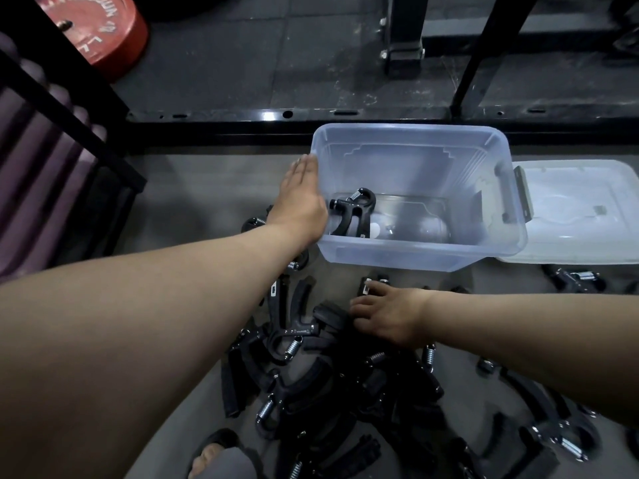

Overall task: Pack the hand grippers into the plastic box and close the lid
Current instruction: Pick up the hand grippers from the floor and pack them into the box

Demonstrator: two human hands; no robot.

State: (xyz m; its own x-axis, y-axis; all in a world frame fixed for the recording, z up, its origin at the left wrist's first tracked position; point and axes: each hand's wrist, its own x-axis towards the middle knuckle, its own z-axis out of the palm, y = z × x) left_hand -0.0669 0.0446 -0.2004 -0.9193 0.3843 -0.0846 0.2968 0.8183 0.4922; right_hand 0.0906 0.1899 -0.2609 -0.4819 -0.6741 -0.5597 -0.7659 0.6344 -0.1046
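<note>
Plastic box [415, 250] holds one hand gripper [352, 210]; left hand [301, 198] fingers straight together, touching wall.

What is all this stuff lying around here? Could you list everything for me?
plastic box: one, clear bluish, open, on the floor at centre
hand gripper in the box: one, black with a metal spring, at the box's left end
hand grippers on the floor: many, too tangled to count, black, piled in front of the box
lid: one, clear whitish, flat on the floor right of the box
weight plate: one, red, top left
rack frame: black metal, behind the box
left hand: flat against the box's left wall
right hand: reaching onto the pile
</note>
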